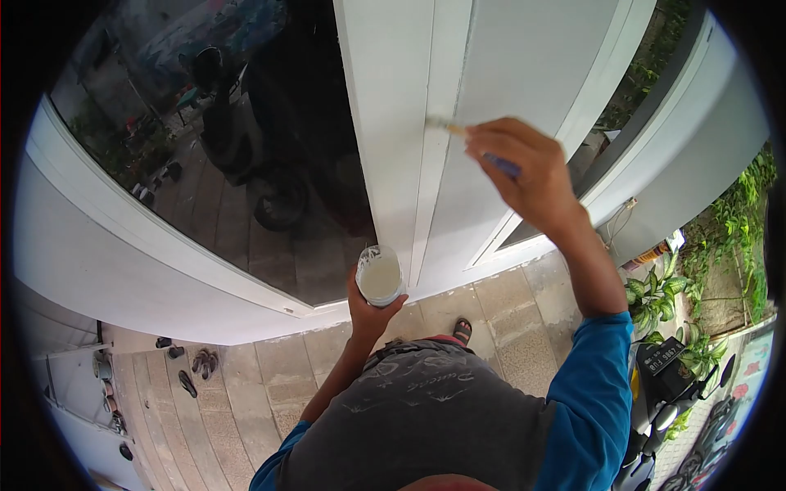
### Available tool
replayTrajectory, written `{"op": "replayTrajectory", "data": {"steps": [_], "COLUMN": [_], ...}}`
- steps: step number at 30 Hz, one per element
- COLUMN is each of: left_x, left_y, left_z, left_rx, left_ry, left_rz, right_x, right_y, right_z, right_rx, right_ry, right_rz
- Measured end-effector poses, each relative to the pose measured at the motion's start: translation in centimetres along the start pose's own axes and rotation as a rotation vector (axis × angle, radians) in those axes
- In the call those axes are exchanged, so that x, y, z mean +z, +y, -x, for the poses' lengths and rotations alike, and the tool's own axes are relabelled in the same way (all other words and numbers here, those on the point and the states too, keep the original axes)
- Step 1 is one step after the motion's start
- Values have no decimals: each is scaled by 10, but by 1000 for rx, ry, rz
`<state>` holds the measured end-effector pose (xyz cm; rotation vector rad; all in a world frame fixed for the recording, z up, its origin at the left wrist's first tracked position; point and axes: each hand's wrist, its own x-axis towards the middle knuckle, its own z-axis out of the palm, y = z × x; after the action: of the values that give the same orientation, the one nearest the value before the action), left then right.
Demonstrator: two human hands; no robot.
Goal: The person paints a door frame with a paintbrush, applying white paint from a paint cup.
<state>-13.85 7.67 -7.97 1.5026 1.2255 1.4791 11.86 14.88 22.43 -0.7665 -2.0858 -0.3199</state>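
Note:
My right hand [524, 168] is raised in front of the white wooden frame [446, 74] and grips a paintbrush [450, 126]. The bristle end points left and overlaps the frame's upright strip in this view; part of the blue handle shows below my fingers. Lower down, my left hand [372, 315] is wrapped round a small tub of white paint [381, 277], held with its mouth facing up. White smears line the inside of its rim. The tub is near the lower corner of the dark glass pane [286, 164].
Stone tiles [516, 303] cover the floor, with pairs of sandals [205, 364] at the left. Green plants [655, 290] and a parked motorbike [655, 409] stand on the right. A second window [589, 155] lies beyond my right hand.

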Motion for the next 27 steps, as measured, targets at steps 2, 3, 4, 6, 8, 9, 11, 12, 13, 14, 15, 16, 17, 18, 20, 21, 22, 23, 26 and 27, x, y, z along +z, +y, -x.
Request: {"op": "replayTrajectory", "data": {"steps": [2,3,4,6,8,9,11,12,13,14,15,16,17,18,20,21,22,23,26,27], "left_x": [0,0,0,-1,-2,-3,-7,-8,-9,-11,-11,-10,-10,-10,-8,-7,-7,-7,-9,-9], "left_y": [0,1,2,2,1,0,-4,-5,-6,-7,-6,-4,-2,1,6,5,4,3,6,7], "left_z": [2,3,3,4,3,2,3,2,1,0,1,-1,-1,0,-2,-4,-4,-2,-4,-5], "left_rx": [-27,-23,-21,-19,0,-1,-33,-35,-19,-3,-5,-9,-18,-20,-29,-27,-23,-24,36,35], "left_ry": [3,2,10,18,24,27,15,20,19,18,22,24,19,17,-22,-20,-20,-21,-35,-34], "left_rz": [-15,-15,-20,-28,-18,-18,-27,-28,-43,-60,-61,-56,-52,-52,-34,-36,-35,-34,-76,-75], "right_x": [-18,-22,-24,-20,-6,1,13,21,31,39,45,47,44,35,13,1,-9,-14,-13,-9], "right_y": [-5,-5,-3,7,13,14,7,2,0,1,1,1,4,5,3,2,1,3,5,7], "right_z": [-20,-25,-30,-29,-9,3,28,43,56,64,70,70,68,56,26,12,-3,-12,-19,-13], "right_rx": [-140,-142,-260,-441,-448,-450,-395,-353,-313,-317,-173,-31,-28,-36,-68,-114,-217,-318,-428,-428], "right_ry": [137,140,193,223,153,78,-27,-72,-117,-116,-175,-228,-227,-194,-87,-7,89,181,245,244], "right_rz": [110,113,183,280,301,318,285,245,207,203,66,-67,-67,-29,21,66,153,240,335,335]}}
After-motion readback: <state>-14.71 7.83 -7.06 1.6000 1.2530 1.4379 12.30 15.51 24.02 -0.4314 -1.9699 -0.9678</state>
